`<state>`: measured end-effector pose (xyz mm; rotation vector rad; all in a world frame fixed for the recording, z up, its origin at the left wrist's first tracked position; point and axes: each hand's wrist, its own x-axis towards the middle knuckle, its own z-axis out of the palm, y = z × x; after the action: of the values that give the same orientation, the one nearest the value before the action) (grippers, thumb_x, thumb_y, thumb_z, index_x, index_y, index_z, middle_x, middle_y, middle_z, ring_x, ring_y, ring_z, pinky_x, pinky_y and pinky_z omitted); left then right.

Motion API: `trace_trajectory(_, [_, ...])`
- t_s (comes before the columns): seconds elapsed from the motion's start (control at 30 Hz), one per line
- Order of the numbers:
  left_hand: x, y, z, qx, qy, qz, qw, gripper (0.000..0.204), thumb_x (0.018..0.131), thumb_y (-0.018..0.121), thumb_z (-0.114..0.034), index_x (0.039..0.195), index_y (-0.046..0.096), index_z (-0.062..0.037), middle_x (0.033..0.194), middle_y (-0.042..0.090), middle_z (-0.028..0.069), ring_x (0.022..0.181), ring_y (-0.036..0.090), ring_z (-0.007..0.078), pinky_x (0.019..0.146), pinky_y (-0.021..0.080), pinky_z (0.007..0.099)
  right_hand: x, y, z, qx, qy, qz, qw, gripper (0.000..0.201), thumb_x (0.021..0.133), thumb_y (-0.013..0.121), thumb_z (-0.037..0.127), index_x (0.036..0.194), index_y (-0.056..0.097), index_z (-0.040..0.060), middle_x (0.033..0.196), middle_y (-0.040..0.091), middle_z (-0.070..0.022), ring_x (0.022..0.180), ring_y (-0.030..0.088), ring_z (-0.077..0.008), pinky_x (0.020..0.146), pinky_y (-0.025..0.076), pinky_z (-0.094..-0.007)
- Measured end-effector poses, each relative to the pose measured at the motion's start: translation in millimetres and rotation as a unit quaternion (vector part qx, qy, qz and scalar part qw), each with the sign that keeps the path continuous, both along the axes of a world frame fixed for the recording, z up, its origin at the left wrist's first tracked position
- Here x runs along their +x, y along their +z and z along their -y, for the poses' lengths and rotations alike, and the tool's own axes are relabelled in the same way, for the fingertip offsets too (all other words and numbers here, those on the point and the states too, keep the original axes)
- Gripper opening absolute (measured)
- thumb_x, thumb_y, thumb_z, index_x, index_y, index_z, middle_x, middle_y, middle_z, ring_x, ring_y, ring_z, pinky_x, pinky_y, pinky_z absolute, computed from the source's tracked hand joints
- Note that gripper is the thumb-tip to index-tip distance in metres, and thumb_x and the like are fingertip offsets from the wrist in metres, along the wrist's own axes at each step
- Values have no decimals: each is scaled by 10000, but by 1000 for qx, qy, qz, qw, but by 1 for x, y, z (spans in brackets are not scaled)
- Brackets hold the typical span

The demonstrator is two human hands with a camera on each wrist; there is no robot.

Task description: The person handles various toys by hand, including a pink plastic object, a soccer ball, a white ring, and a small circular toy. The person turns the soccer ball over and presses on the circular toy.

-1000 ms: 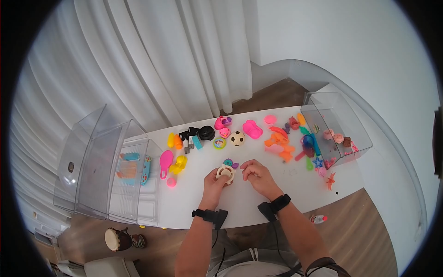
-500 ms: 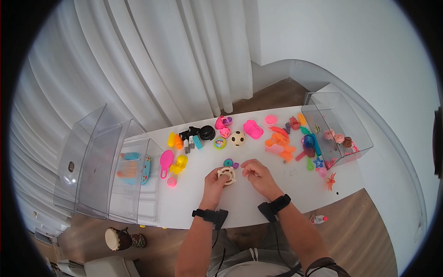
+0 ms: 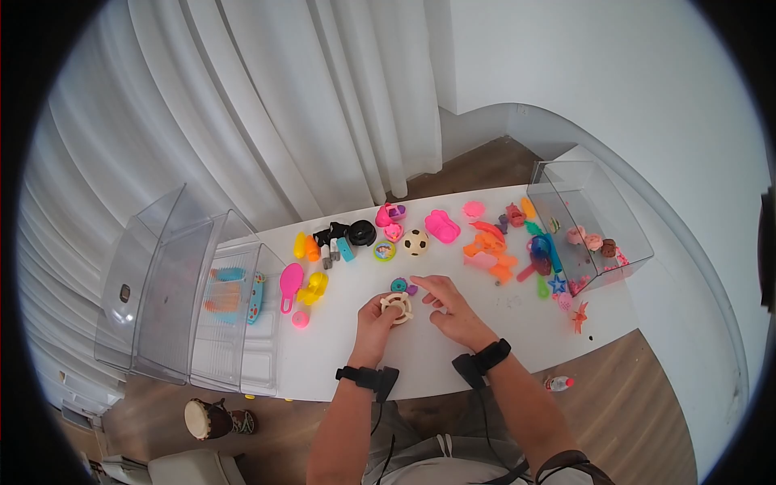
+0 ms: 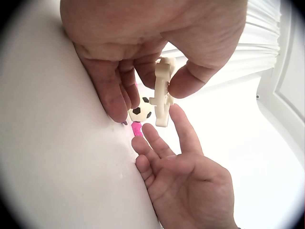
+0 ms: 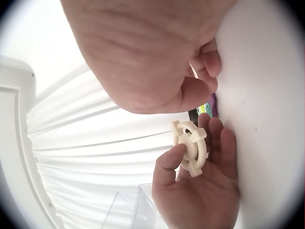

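Over the front middle of the table, my left hand [image 3: 370, 330] pinches a cream plastic ring with a round hub and small tabs, shaped like a toy ship's wheel [image 5: 191, 149]. The thumb presses on its hub, with the other fingers behind it. Edge-on in the left wrist view, the wheel [image 4: 162, 93] stands upright. My right hand [image 3: 459, 317] is just to its right, fingers loosely extended and holding nothing; its fingertips come near the wheel's edge. Just beyond both hands lies a small teal and purple toy [image 3: 400, 284].
Along the far side lie a soccer ball [image 3: 415, 242], a black round toy [image 3: 361, 233], pink toys and orange pieces [image 3: 489, 246]. A pink paddle [image 3: 291, 283] and yellow toy [image 3: 314, 288] are left. Clear bins stand at the left [image 3: 153, 323] and right [image 3: 622, 218].
My right hand's fingers have uncurled and reached out a little to the left, toward the wheel. My left hand keeps its pinch on the wheel and has barely moved.
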<state>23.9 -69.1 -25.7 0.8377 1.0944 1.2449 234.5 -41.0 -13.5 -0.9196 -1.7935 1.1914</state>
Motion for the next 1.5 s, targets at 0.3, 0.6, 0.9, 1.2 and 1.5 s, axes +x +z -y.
trace_trajectory(0.3, [1,5,2,-1,-4,-42,999,365,956,656,-109,1291,659,38,1160,722,81,1034,707,163,940,607,326,1,-27,-16,18,9,19,1000,584,810,481,-157,1285,689,112,1444,505,-98,1097,605,-192,891,504,-306])
trace_trajectory(0.6, [2,8,2,-4,-7,-48,999,365,968,648,-135,1294,657,30,1166,713,79,1048,700,168,948,610,340,-3,7,-3,-7,-1,-28,1000,750,780,479,-161,1443,629,157,1401,520,-92,1135,607,-194,936,493,-302])
trace_trajectory(0.9, [-1,2,0,10,-10,-33,999,329,965,670,-108,1261,672,36,1125,729,78,982,708,145,886,610,300,0,-26,-18,7,18,-8,1000,606,811,486,-129,1327,685,119,1385,553,-98,1121,618,-197,939,494,-304])
trace_trajectory(1.2, [-1,1,1,4,-1,-25,1000,324,977,674,-112,1263,665,37,1131,732,85,991,710,151,888,593,287,-4,-6,-7,-7,-21,-42,999,562,820,524,-121,1315,679,96,1363,585,-80,1113,645,-182,928,506,-294])
trace_trajectory(1.5, [-1,2,2,-3,2,-15,1000,316,995,676,-130,1266,653,31,1129,737,85,971,715,142,883,587,278,-6,0,3,-22,-44,-60,997,596,803,550,-116,1347,669,95,1371,581,-83,1159,643,-199,993,509,-324])
